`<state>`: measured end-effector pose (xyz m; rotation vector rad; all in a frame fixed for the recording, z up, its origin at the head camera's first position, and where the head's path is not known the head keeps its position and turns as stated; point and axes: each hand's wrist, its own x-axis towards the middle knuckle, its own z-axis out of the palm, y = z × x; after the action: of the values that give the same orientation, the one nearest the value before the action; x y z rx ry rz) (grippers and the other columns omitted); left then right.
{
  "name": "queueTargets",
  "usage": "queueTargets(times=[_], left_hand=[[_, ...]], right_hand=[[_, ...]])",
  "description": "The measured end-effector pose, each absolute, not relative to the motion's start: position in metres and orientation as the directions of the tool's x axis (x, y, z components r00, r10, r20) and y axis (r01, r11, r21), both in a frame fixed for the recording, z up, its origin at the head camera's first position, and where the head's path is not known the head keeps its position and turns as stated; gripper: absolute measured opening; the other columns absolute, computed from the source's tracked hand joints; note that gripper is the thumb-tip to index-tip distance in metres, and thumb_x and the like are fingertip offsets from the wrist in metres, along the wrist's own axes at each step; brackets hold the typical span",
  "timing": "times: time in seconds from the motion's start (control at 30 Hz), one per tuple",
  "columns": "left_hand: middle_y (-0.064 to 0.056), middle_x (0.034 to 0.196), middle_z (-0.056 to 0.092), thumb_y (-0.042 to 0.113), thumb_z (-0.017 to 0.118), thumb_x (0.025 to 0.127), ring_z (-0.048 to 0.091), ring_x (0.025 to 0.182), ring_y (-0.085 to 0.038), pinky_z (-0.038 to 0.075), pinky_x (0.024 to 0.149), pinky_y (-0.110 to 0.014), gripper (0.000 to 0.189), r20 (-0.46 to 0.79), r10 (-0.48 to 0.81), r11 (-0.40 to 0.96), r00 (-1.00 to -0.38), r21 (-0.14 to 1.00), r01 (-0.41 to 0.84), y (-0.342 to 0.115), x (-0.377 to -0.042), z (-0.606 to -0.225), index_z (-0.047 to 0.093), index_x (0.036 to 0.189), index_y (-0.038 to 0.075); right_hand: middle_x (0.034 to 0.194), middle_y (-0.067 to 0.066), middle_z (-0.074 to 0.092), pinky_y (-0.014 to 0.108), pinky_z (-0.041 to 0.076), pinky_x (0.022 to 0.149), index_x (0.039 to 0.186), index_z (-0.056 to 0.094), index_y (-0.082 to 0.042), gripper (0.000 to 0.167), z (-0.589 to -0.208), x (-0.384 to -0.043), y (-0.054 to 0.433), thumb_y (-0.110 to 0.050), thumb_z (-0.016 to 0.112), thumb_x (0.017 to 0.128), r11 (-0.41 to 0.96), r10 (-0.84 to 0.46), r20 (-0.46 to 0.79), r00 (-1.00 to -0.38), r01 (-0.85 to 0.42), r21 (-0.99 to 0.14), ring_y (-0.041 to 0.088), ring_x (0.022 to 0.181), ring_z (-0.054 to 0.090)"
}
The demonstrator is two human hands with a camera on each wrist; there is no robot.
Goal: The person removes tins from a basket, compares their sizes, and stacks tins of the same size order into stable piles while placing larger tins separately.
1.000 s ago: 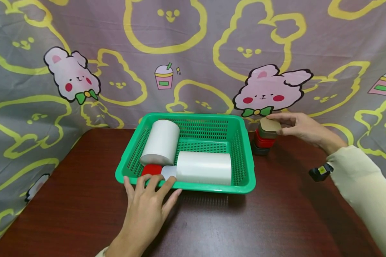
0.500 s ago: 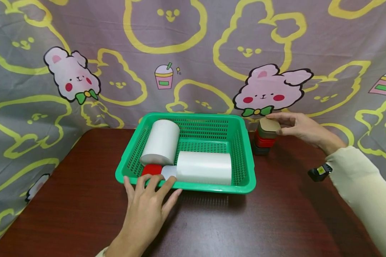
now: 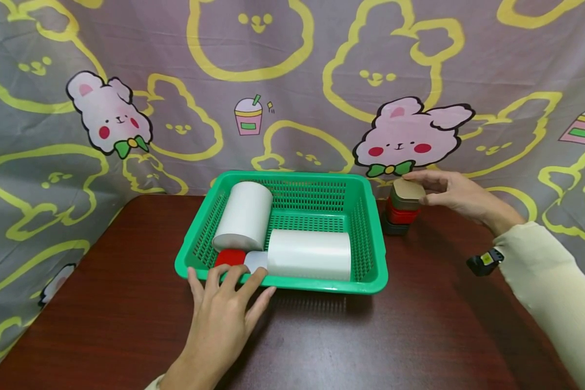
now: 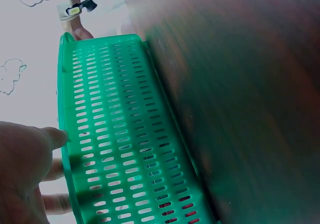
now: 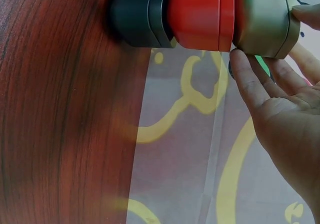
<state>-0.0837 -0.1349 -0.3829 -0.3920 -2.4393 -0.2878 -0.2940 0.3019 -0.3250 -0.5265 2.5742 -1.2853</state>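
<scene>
My right hand [image 3: 460,197] pinches the gold tin [image 3: 407,196] at the top of a stack, thumb on one side and fingers on the other. Under it sit a red tin [image 3: 401,213] and a black tin [image 3: 395,227], all three with rounded corners and lids in the right wrist view. My left hand [image 3: 221,314] hooks its fingers over the front rim of a green plastic basket [image 3: 322,284], its thumb outside. Inside lie two large white cylinders, one slanted at the left [image 3: 245,214] and one crosswise [image 3: 309,254], plus a red item [image 3: 231,257] and a pale grey item [image 3: 257,261] partly hidden.
The basket stands on a dark reddish wooden table [image 3: 102,303], close to a cartoon-printed cloth [image 3: 292,81] hanging behind. The stack is just right of the basket, also near the cloth. A small black device [image 3: 486,261] is worn on my right wrist.
</scene>
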Motion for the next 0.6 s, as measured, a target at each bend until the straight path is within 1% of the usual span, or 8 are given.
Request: queueTargets(times=[0.13, 0.27, 0.3, 0.43, 0.5, 0.6], left_hand=[[-0.009, 0.103, 0.071, 0.061, 0.028, 0.11, 0.06, 0.103, -0.042, 0.025, 0.093, -0.096, 0.065, 0.633, 0.208, 0.931, -0.746, 0.106, 0.349, -0.1348, -0.0839, -0.3827, 0.079, 0.112, 0.02], [-0.009, 0.102, 0.071, 0.061, 0.029, 0.11, 0.06, 0.102, -0.041, 0.025, 0.092, -0.096, 0.064, 0.64, 0.21, 0.93, -0.739, 0.102, 0.353, -0.1347, -0.0843, -0.3827, 0.079, 0.112, 0.019], [-0.009, 0.102, 0.071, 0.06, 0.029, 0.11, 0.06, 0.102, -0.041, 0.025, 0.092, -0.096, 0.064, 0.641, 0.211, 0.93, -0.738, 0.101, 0.353, -0.1347, -0.0843, -0.3827, 0.079, 0.112, 0.02], [-0.009, 0.102, 0.072, 0.061, 0.029, 0.11, 0.06, 0.102, -0.041, 0.025, 0.092, -0.096, 0.065, 0.637, 0.209, 0.931, -0.742, 0.103, 0.351, -0.1348, -0.0841, -0.3827, 0.079, 0.112, 0.019], [-0.009, 0.102, 0.072, 0.061, 0.029, 0.11, 0.06, 0.103, -0.041, 0.025, 0.093, -0.096, 0.065, 0.634, 0.208, 0.931, -0.745, 0.105, 0.349, -0.1348, -0.0839, -0.3826, 0.079, 0.113, 0.019], [-0.009, 0.103, 0.072, 0.061, 0.029, 0.11, 0.06, 0.103, -0.041, 0.025, 0.093, -0.096, 0.066, 0.632, 0.207, 0.932, -0.747, 0.106, 0.348, -0.1348, -0.0838, -0.3824, 0.079, 0.113, 0.019]], right_hand=[[0.143, -0.004, 0.055, 0.013, 0.051, 0.091, 0.153, 0.051, -0.008, 0.052, -0.3241, -0.2937, 0.3022, -0.009, 0.062, 0.102, 0.555, -0.41, -0.038, -0.911, -0.217, -0.803, 0.0, 0.122, 0.053], [0.15, 0.002, 0.051, 0.012, 0.05, 0.091, 0.154, 0.05, -0.01, 0.053, -0.3243, -0.2946, 0.3038, -0.011, 0.062, 0.102, 0.572, -0.409, -0.051, -0.911, -0.213, -0.792, 0.003, 0.127, 0.05], [0.152, 0.003, 0.051, 0.011, 0.049, 0.092, 0.154, 0.049, -0.011, 0.054, -0.3243, -0.2946, 0.3041, -0.012, 0.063, 0.102, 0.576, -0.408, -0.053, -0.912, -0.211, -0.79, 0.006, 0.13, 0.049], [0.159, 0.008, 0.046, 0.009, 0.048, 0.092, 0.156, 0.047, -0.013, 0.056, -0.3236, -0.2937, 0.3055, -0.014, 0.064, 0.102, 0.583, -0.4, -0.062, -0.914, -0.202, -0.787, 0.021, 0.143, 0.045], [0.16, 0.009, 0.045, 0.008, 0.047, 0.092, 0.156, 0.047, -0.014, 0.057, -0.3229, -0.2926, 0.3062, -0.015, 0.065, 0.102, 0.586, -0.396, -0.062, -0.916, -0.2, -0.785, 0.028, 0.146, 0.043], [0.16, 0.01, 0.046, 0.007, 0.047, 0.091, 0.156, 0.047, -0.015, 0.057, -0.3216, -0.29, 0.3072, -0.019, 0.066, 0.102, 0.598, -0.38, -0.05, -0.924, -0.205, -0.775, 0.029, 0.146, 0.043]])
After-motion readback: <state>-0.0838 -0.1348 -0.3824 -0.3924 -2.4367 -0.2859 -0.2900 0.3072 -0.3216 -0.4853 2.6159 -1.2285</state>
